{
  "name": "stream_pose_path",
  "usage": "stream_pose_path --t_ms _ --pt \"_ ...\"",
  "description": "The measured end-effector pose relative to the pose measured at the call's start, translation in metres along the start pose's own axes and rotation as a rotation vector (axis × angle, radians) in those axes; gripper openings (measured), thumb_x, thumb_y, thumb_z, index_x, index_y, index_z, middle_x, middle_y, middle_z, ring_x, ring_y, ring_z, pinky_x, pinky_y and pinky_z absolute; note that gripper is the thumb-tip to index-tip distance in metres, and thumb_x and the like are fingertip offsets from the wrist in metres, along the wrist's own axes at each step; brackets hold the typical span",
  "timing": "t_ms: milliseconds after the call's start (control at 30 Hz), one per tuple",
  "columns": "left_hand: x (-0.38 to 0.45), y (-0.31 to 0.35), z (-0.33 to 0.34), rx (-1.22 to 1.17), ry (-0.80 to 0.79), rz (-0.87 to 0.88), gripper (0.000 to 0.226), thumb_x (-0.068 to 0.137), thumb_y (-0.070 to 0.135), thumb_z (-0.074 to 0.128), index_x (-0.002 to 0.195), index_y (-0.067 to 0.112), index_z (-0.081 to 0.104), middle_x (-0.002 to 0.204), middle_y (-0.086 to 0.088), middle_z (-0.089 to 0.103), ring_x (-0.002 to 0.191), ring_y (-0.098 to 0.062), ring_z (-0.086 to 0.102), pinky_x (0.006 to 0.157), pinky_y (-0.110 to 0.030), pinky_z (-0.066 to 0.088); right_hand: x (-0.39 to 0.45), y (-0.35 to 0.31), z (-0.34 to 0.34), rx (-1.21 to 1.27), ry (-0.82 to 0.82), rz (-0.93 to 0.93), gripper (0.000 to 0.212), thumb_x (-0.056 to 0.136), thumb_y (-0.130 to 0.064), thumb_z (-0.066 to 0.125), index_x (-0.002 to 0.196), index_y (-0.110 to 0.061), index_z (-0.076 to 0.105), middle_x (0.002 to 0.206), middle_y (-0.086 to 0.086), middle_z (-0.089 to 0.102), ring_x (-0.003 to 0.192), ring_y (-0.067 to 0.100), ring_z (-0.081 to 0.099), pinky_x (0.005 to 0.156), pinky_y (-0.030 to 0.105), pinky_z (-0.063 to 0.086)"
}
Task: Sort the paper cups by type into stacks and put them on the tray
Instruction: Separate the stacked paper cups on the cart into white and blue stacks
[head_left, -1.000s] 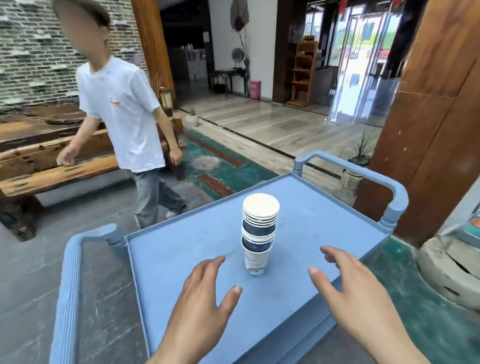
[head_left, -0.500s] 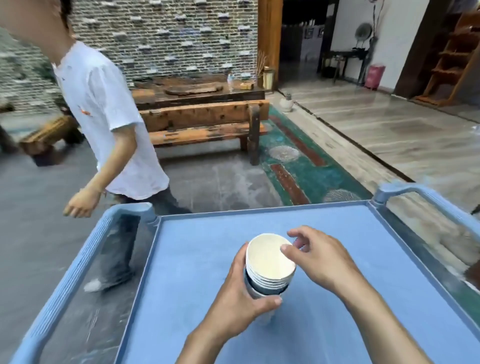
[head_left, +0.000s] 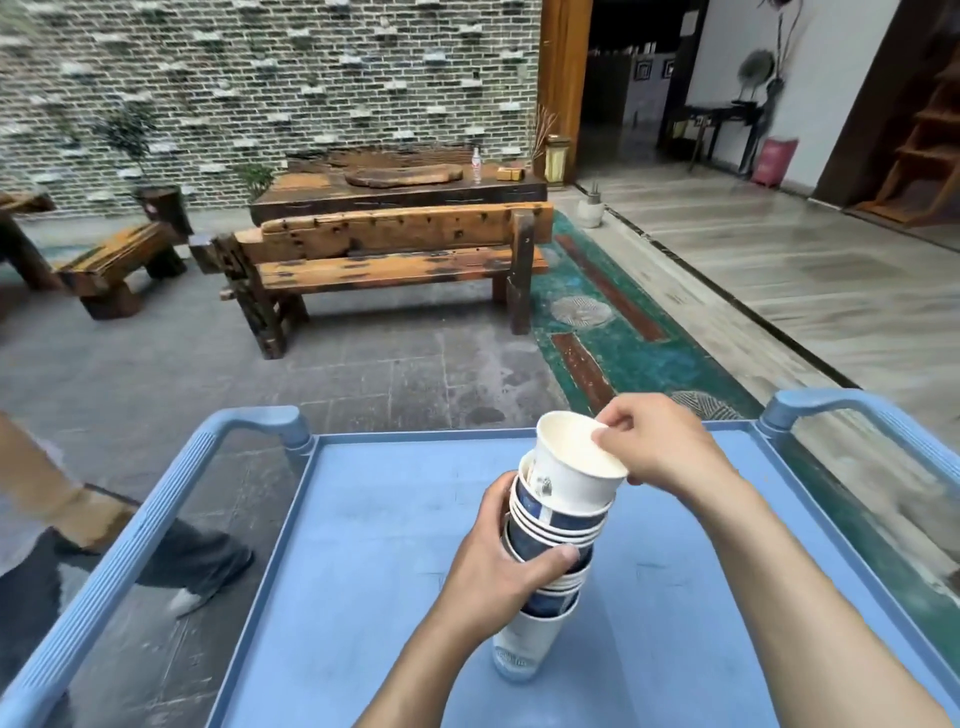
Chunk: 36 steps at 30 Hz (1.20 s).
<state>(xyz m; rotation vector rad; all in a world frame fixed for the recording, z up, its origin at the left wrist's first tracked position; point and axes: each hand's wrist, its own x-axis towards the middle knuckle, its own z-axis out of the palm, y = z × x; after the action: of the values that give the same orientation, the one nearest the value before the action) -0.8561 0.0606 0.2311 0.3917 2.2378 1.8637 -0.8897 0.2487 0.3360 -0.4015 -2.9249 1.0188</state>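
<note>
My right hand (head_left: 660, 447) pinches the far rim of the top cup (head_left: 574, 470), thumb and fingertips pressed together on the white paper; the cup is white, tilted toward me, and lifted partway out of the stack of paper cups (head_left: 545, 561) beneath it. My left hand (head_left: 498, 571) is wrapped around the middle of that stack, thumb across the near side and fingers curled behind, gripping the dark blue cups. The stack leans a little and its lowest cup, a white one with print, stands on the blue tray (head_left: 363, 519), roughly in the tray's middle and nearer its close edge than its far rim. At the tray's two far corners rise the blue cart handles (head_left: 156, 499), one on each side. Left of the tray, another person's arm and dark trouser leg (head_left: 192, 561) show over the grey stone floor. Beyond the tray's far rim stands a worn wooden bench (head_left: 384, 254), with a brick wall (head_left: 260, 78) behind it.
</note>
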Motion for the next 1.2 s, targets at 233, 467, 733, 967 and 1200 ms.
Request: stream_pose_path --t_ms 233,467,733,967,1200 --pt "0.005 -0.008 -0.012 -0.058 -0.001 -0.016 0.073 0.068 0.041 0.081 0.123 0.059 0.038 0.121 0.038 0.058 0.116 0.010 0.054 0.087 -0.012 0.045 0.022 0.022 -0.042 0.588 0.243 0.021 0.009 0.078 -0.011 0.063 0.074 -0.016 0.069 0.066 0.003 0.063 0.047 0.009 0.057 0.040 0.021 0.041" --pt "0.003 -0.018 -0.028 -0.121 -0.004 -0.033 0.078 0.065 0.044 0.082 0.129 0.050 0.037 0.127 0.034 0.056 0.123 0.010 0.049 0.089 -0.007 0.043 0.037 0.073 0.024 0.313 0.323 0.314 0.010 0.075 -0.019 0.063 0.080 -0.017 0.071 0.062 0.004 0.070 0.063 0.030 0.068 0.066 0.039 0.055" --pt "-0.007 -0.024 -0.029 -0.104 -0.061 0.007 0.075 0.070 0.032 0.083 0.125 0.058 0.040 0.131 0.034 0.053 0.127 0.009 0.046 0.093 -0.010 0.042 0.025 0.081 0.096 -0.025 0.091 0.351 0.029 0.082 -0.037 0.057 0.103 -0.022 0.068 0.102 0.006 0.073 0.098 0.029 0.065 0.083 0.033 0.049" --pt "-0.004 -0.029 -0.022 -0.105 -0.070 0.019 0.081 0.072 0.035 0.083 0.136 0.049 0.035 0.139 0.024 0.052 0.132 -0.001 0.045 0.101 -0.022 0.040 -0.009 0.021 0.040 0.235 -0.013 0.006 0.051 0.069 -0.079 0.046 0.086 -0.035 0.066 0.088 -0.017 0.066 0.084 0.006 0.061 0.071 0.034 0.048" --pt "-0.006 -0.033 -0.013 -0.054 -0.100 -0.005 0.082 0.067 0.032 0.086 0.130 0.055 0.039 0.131 0.025 0.058 0.122 0.001 0.054 0.093 -0.018 0.046 -0.020 0.009 0.043 0.034 -0.153 -0.051 0.006 0.077 -0.021 0.064 0.073 -0.022 0.068 0.068 -0.003 0.067 0.057 0.020 0.069 0.058 0.039 0.058"
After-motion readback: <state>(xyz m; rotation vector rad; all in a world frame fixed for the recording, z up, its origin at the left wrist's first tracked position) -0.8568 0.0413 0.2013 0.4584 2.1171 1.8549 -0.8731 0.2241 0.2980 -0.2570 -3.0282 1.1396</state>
